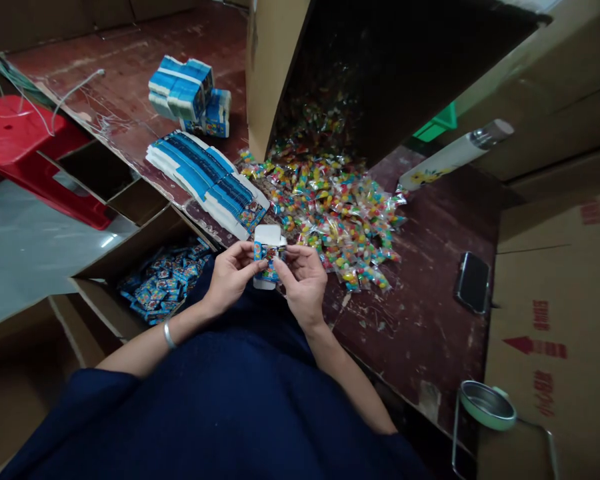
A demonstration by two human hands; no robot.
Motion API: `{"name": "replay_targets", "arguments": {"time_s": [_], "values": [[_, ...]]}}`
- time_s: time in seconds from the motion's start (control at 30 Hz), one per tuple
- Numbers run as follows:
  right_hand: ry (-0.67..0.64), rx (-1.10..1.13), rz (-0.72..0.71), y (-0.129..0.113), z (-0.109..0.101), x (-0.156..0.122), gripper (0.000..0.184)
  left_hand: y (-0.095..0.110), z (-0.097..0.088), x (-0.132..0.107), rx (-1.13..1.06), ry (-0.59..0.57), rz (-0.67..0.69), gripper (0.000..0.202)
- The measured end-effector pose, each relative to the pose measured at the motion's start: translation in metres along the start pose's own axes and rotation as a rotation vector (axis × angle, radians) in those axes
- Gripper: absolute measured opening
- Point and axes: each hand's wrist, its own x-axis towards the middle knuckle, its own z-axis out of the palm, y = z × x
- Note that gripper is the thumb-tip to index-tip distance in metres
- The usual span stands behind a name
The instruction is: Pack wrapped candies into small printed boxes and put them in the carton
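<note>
A small blue printed candy box (pixel 267 259) with white end flaps folded out is held between both hands at the table's near edge. My left hand (pixel 231 275) pinches its left side, thumb across the front. My right hand (pixel 303 275) grips the right side, its thumb also on the printed face. Just beyond lies a fanned row of flat blue cartons (pixel 205 177). To the right, a heap of clear packets of colourful candy (pixel 337 217) spreads over the tabletop. Whether a packet sits inside the box I cannot tell.
A large carton (pixel 275 73) on its side spills the packets. Banded carton bundles (pixel 183 87) stand behind. Left below, an open carton (pixel 100 310) holds filled-looking small boxes, near a red stool (pixel 15 133). A bottle (pixel 450 160) and a phone (pixel 473 282) are on the right.
</note>
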Motion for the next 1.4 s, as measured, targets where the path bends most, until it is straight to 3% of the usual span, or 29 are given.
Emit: {"name": "replay_targets", "arguments": {"time_s": [0.13,0.23,0.33,0.53,0.7,0.87,1.0,1.17,1.3,1.4], "values": [[0.002,-0.041,-0.019,0.001,0.002,0.006,0.028,0.001,0.002,-0.004,0.028,0.080,0.116,0.044],[0.014,-0.073,-0.064,0.004,-0.001,0.006,0.032,-0.002,0.001,-0.008,0.125,0.078,0.169,0.057],[0.043,-0.137,-0.104,0.011,-0.004,0.005,0.035,-0.004,-0.002,-0.009,0.158,-0.017,0.172,0.056],[0.013,-0.170,-0.140,0.019,-0.007,0.006,0.024,0.007,-0.014,-0.002,0.114,-0.258,-0.008,0.049],[-0.054,-0.123,-0.224,0.017,-0.007,0.007,0.014,0.014,-0.017,-0.003,0.173,-0.265,-0.004,0.034],[-0.006,-0.016,-0.194,0.009,-0.003,0.010,0.020,0.012,-0.014,-0.002,0.081,-0.164,0.009,0.037],[-0.168,0.021,-0.095,-0.004,-0.006,0.020,0.034,0.016,-0.018,-0.003,0.092,-0.221,-0.004,0.036],[-0.258,-0.018,0.135,-0.016,-0.017,0.033,0.034,0.023,-0.024,-0.002,0.183,-0.304,0.033,0.038],[-0.305,-0.053,0.153,-0.018,-0.022,0.039,0.033,0.025,-0.024,-0.001,0.200,-0.341,0.022,0.046],[-0.303,-0.088,0.074,-0.016,-0.022,0.036,0.030,0.022,-0.024,-0.003,0.187,-0.353,-0.013,0.048]]}}
